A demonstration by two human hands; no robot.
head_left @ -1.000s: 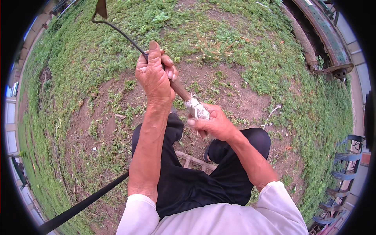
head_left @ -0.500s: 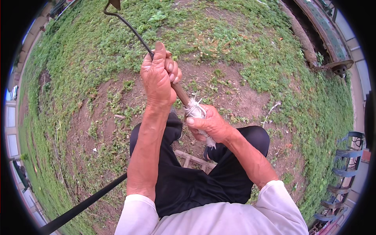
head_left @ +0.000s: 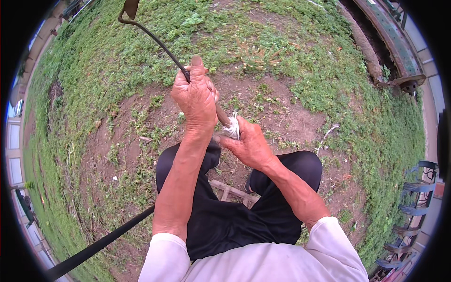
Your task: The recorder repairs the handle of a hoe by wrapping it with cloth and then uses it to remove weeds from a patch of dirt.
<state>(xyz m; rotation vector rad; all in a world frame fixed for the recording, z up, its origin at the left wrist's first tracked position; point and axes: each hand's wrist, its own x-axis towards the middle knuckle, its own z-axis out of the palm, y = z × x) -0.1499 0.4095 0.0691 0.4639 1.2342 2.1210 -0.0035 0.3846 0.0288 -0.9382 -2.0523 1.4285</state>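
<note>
A hand hoe (head_left: 222, 116) with a wooden handle and a thin, bent dark metal neck slants across in front of me. Its blade (head_left: 131, 8) is at the top left, partly cut off by the picture's rim. My left hand (head_left: 196, 101) is closed around the handle near the metal neck, its thumb pointing up along it. White cloth strips (head_left: 232, 128) are wound around the handle's lower end. My right hand (head_left: 251, 146) is closed around this wrapped end and hides much of the cloth; its thumb reaches left beneath it.
Low green weeds (head_left: 117, 61) and bare brown soil (head_left: 286, 113) surround me. A slatted wooden piece (head_left: 225, 191) lies between my bent legs. A long rusty metal machine part (head_left: 399, 56) is at the upper right, curved blue metal bars (head_left: 417, 187) at the right, and a black pole (head_left: 103, 242) at the lower left.
My left hand has shifted slightly right and down with the hoe. The right hand has rolled around the wrapped end, and the hanging cloth tail is now out of sight.
</note>
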